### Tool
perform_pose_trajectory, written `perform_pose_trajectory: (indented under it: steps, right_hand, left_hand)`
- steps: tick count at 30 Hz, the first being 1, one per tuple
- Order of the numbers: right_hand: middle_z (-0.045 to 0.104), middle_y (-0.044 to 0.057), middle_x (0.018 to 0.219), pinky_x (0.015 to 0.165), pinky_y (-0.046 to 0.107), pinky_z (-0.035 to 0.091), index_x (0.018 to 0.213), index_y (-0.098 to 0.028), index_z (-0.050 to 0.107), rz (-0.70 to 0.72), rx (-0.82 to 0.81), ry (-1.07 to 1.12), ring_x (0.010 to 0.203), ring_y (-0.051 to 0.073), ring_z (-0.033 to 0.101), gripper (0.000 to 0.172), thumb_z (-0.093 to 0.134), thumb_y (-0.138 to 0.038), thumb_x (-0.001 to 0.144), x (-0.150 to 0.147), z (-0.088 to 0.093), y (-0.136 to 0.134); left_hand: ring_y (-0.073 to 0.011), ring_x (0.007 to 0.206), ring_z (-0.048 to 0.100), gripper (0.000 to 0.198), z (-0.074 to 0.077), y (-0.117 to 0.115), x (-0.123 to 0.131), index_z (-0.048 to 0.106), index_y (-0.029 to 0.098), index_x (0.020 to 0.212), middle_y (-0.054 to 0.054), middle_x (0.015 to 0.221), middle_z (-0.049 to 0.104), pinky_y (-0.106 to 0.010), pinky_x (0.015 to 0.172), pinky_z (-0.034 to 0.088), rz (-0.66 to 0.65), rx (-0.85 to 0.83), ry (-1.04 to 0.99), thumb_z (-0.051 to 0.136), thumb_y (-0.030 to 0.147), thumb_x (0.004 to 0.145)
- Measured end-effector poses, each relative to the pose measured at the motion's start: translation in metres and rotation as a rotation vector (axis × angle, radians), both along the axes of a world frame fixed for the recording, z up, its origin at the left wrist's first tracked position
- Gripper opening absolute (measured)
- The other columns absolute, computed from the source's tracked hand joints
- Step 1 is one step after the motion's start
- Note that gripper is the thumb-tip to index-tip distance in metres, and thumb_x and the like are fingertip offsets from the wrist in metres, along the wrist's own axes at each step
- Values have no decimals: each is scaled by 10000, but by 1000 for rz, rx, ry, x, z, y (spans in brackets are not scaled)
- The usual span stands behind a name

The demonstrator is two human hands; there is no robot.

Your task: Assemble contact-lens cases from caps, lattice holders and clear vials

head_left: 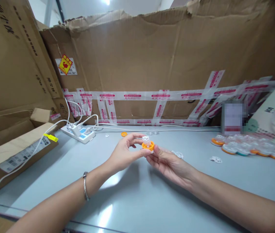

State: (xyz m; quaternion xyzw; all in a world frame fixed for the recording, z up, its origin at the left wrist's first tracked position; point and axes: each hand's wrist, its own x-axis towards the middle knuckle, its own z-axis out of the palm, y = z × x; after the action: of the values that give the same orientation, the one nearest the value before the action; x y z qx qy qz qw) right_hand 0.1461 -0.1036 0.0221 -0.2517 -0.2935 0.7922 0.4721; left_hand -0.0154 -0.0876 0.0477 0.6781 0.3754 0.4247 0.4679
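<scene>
An orange ring piece [148,146] with a clear middle and a white lattice top [146,139] is held above the grey table, near the middle of the view. My left hand [127,149] grips it from the left, thumb at its front edge and fingers curved behind. From the right and below, my right hand [167,161] pinches its lower right rim between thumb and fingers. White lattice pieces [179,155] lie just behind my right hand. A loose orange ring [124,134] rests on the table behind my left hand.
A white power strip [79,133] with cables and an open cardboard box [18,142] are on the left. Several clear-topped pieces with coloured bases [266,147] crowd the right side, near another white lattice piece [216,159]. A tall cardboard wall [132,64] stands behind the grey table [132,207].
</scene>
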Motion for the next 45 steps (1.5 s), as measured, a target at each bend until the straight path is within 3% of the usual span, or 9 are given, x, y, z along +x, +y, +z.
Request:
perform_pose_trajectory:
  steps: [12, 18, 27, 36, 45]
  right_hand:
    - [651, 3, 855, 800, 152, 491, 830, -159, 670, 49, 49, 31, 789, 65, 596, 300, 766, -353, 622, -1, -7, -3]
    - [646, 6, 879, 848, 176, 466, 854, -171, 674, 71, 106, 20, 820, 75, 585, 293, 745, -370, 650, -1, -8, -1]
    - [636, 7, 837, 829, 184, 474, 849, -170, 673, 66, 96, 9, 793, 81, 583, 303, 747, -381, 644, -5, -9, -4]
    - [656, 6, 861, 819, 180, 491, 872, -178, 667, 110, 36, 62, 789, 72, 607, 282, 747, -345, 659, -2, -10, -6]
    - [682, 5, 825, 798, 202, 481, 856, -189, 670, 82, 32, 63, 784, 84, 615, 260, 739, -361, 673, -3, -12, -5]
  left_hand:
    - [-185, 918, 577, 484, 1, -1, -2, 555, 188, 1082, -34, 872, 654, -367, 901, 372, -58, -38, -32, 738, 204, 635]
    - [-195, 970, 549, 185, 3, -5, -1, 650, 179, 902, -54, 994, 623, -347, 890, 405, -140, -60, -11, 646, 261, 736]
    - [-183, 865, 562, 216, 0, -1, -2, 655, 166, 885, -58, 945, 602, -305, 801, 449, -235, -185, -101, 684, 257, 692]
    - [-161, 829, 559, 195, -3, -1, -4, 654, 182, 885, -31, 886, 605, -289, 787, 438, -359, -202, -163, 665, 287, 722]
    - [-167, 883, 579, 221, -3, -1, -3, 661, 183, 924, -39, 944, 636, -298, 828, 434, -316, -223, -187, 686, 255, 716]
